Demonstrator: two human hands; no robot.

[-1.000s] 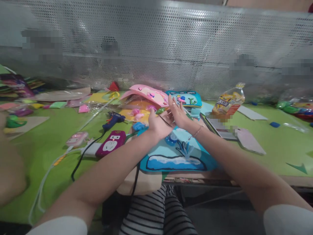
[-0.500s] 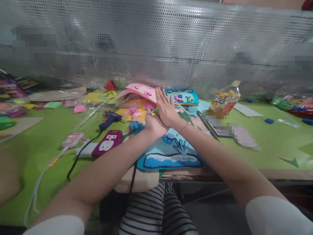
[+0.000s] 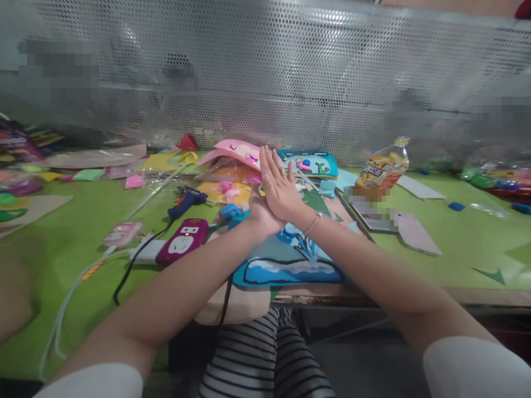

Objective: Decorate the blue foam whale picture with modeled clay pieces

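Blue foam board with a lighter panel and a black-outlined painted pool (image 3: pixel 274 253) lies flat in the head view, near the table's front edge. Below it, a beige rounded sheet (image 3: pixel 236 304) juts past that edge, over the striped-clad legs (image 3: pixel 253 354). To the right, a broad stretch of green tabletop (image 3: pixel 373 251) runs between the front edge and a pinkish flat slab (image 3: pixel 418 235), with a dark-green pointed scrap (image 3: pixel 493 275) on it. Leftward, room is tighter — the maroon power strip with white sockets (image 3: pixel 186 241) sits just beside the left forearm, a thin black cable (image 3: pixel 123 282) curls near it, and the dark-blue glue gun (image 3: pixel 187 203) lies farther back. A grey perforated metal partition (image 3: pixel 249 72) bounds the far side.

The left hand (image 3: pixel 264 214) and the right hand (image 3: pixel 280 187) are pressed palm to palm over the board's far end, the right one on top with fingers straight; whether anything sits between the palms cannot be told. The board spreads below and nearer the body, between the two forearms, partly covered by them — a small crumpled blue lump (image 3: pixel 231 211) is just left of the left hand
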